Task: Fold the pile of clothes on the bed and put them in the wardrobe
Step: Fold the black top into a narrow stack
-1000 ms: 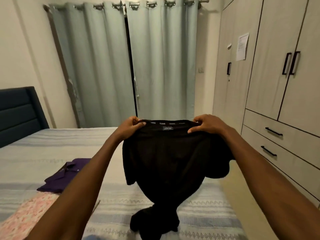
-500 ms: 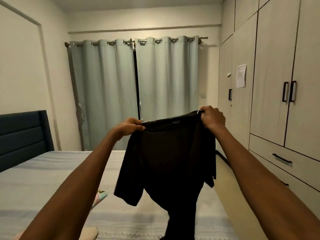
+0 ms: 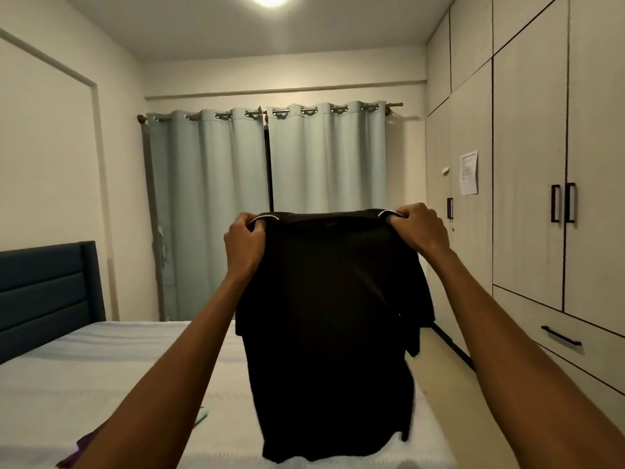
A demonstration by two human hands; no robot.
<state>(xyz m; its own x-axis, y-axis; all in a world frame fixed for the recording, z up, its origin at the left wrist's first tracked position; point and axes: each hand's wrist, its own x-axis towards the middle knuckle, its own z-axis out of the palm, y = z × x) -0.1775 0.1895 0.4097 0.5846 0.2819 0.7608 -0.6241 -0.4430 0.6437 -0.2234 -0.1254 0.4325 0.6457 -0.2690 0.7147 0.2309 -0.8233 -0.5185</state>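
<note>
A black short-sleeved shirt [image 3: 331, 326] hangs in the air above the bed [image 3: 101, 377], spread out by its shoulders. My left hand [image 3: 245, 247] pinches its left shoulder and my right hand [image 3: 422, 228] pinches its right shoulder, both at about the same height. The shirt's hem hangs just over the bedspread. The wardrobe [image 3: 527, 204] stands along the right wall with all its doors closed. A sliver of a purple garment [image 3: 83, 446] shows at the bottom left, mostly hidden by my left forearm.
A dark blue headboard [image 3: 47, 292] stands at the left. Pale green curtains [image 3: 267, 204] cover the far wall. Drawers with black handles [image 3: 561, 336] sit under the wardrobe doors. A narrow strip of floor [image 3: 443, 353] runs between bed and wardrobe.
Both hands have lifted the black shirt up off the bed and spread it flat and level. My view has tilted upward, so the folded clothes at lower left are nearly out of sight.
</note>
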